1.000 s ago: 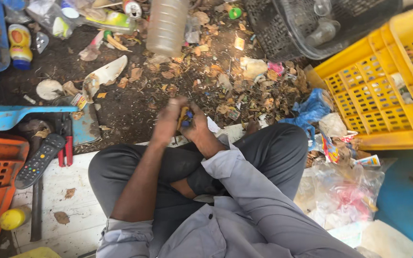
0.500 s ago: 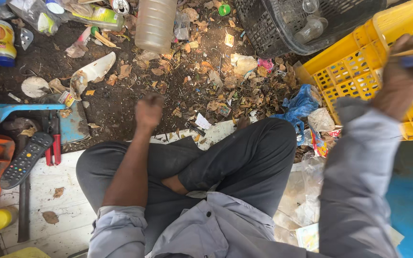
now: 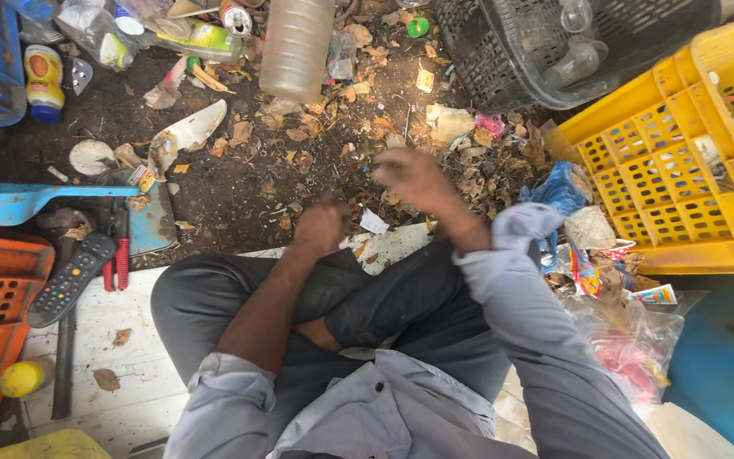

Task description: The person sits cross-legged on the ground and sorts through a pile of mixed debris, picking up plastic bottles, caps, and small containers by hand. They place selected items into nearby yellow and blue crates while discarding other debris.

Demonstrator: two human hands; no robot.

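- We see the left hand (image 3: pixel 320 228) low over the littered ground by the knee, fingers curled under; whether they grasp anything we cannot tell.
- A white paper scrap (image 3: pixel 374 223) lies just beside it at three o'clock.
- The right hand (image 3: pixel 414 177) hovers blurred at one o'clock from the left, fingers loosely bent, nothing visible in them.
- A clear plastic bottle (image 3: pixel 296 47) lies at twelve o'clock.
- The yellow crate (image 3: pixel 681 170) stands at three o'clock, a remote control (image 3: pixel 71 280) at nine.

Daylight, soft and even, no glare.
My right hand (image 3: pixel 414 177) is motion-blurred; left hand (image 3: pixel 320 228) slightly soft. Rest sharp, shadows faint, edges bend a bit w/ wide lens.
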